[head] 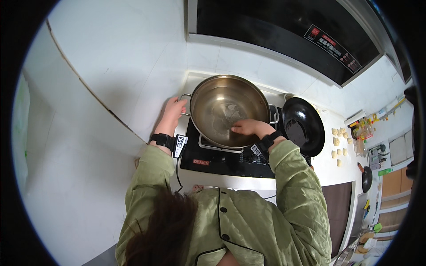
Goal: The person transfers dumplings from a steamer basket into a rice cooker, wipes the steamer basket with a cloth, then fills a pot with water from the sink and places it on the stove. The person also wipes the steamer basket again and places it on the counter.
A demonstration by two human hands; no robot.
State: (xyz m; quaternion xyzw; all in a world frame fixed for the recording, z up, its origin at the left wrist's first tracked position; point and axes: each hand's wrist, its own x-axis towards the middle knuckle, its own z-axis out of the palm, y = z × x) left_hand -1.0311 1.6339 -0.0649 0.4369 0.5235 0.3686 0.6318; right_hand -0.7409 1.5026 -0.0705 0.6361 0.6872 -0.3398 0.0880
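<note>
A wide stainless-steel pot (208,99) with two loop handles stands on a black induction cooktop (229,164). My left hand (172,111) has its fingers around the pot's left handle (185,114). Over the rim, my right hand (248,127) reaches inside the pot with its fingers bent downward. Whether those fingers hold anything is hidden. Below them the pot's bottom looks wet and shiny, with a pale, whitish patch (233,108). The right handle (275,114) is untouched.
A black wok (302,126) sits close to the pot's right. Several pale dough pieces (336,142) lie on the white counter (324,173) farther right, before bottles (364,131) and a small frying pan (367,179). The range hood (266,40) overhangs the back; a wall (109,73) borders the left.
</note>
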